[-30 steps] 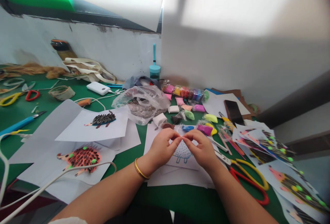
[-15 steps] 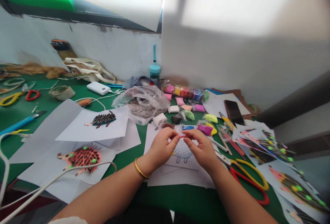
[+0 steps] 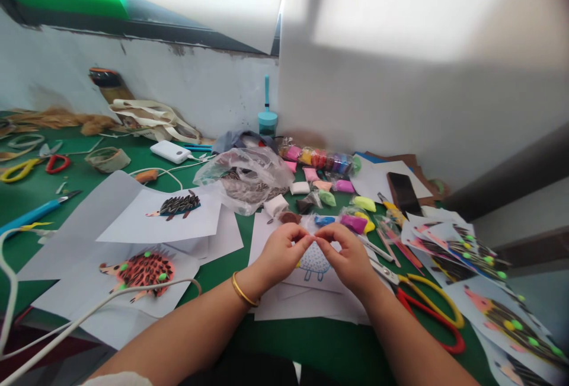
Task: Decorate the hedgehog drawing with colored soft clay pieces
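Observation:
My left hand (image 3: 284, 252), with a gold bangle on the wrist, and my right hand (image 3: 344, 254) meet fingertip to fingertip above the middle sheet. Both are closed in a pinch on a tiny bit of pink modelling clay, mostly covered by the fingertips now. Under them lies a paper with a blue drawing of a dotted, round-bodied animal (image 3: 315, 260), partly hidden by the hands. Just beyond the fingers are a blue clay packet (image 3: 324, 220) and a purple clay packet (image 3: 354, 223).
Red-and-yellow-handled scissors (image 3: 430, 309) lie by my right forearm. Seed-covered hedgehog pictures lie on the left (image 3: 142, 272) and right (image 3: 511, 321). A plastic bag of seeds (image 3: 249, 181) sits behind; a phone (image 3: 403, 192) is at right. A white cable (image 3: 89, 315) crosses the left side.
The fingertips of both hands have drawn closer together, and less of the pink clay shows between them. Everything else on the table stays in place.

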The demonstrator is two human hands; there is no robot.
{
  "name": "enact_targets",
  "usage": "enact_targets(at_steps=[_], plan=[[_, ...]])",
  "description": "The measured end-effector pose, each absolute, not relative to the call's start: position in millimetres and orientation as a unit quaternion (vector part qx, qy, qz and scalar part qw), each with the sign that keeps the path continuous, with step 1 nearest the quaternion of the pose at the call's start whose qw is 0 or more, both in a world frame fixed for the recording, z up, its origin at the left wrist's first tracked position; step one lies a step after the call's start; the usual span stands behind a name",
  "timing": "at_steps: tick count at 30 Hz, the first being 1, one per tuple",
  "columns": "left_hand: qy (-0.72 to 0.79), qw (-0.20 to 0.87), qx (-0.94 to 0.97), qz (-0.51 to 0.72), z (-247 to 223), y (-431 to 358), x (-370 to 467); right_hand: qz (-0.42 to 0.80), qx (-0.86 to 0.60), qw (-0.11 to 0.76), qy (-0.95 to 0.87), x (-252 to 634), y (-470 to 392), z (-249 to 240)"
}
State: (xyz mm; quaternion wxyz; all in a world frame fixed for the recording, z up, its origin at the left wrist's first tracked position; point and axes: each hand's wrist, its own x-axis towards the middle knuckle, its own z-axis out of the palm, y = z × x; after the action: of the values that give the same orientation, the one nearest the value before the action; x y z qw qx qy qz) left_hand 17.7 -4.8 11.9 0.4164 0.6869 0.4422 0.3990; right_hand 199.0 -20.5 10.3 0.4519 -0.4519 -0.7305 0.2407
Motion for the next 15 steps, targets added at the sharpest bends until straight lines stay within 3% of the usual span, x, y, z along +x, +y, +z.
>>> enact_targets(at_steps=[7, 15], plan=[[0.413, 0.591, 0.582, 0.376, 10.4, -1.0, 15.6, 0.207, -0.423, 0.462, -0.752, 198.3, -20.8, 9.7], [0.409, 0.609, 0.563, 0.381, 8.0, 0.3, 14.3, 0.183, -0.430, 0.460, -0.755, 200.8, -19.9, 11.2]])
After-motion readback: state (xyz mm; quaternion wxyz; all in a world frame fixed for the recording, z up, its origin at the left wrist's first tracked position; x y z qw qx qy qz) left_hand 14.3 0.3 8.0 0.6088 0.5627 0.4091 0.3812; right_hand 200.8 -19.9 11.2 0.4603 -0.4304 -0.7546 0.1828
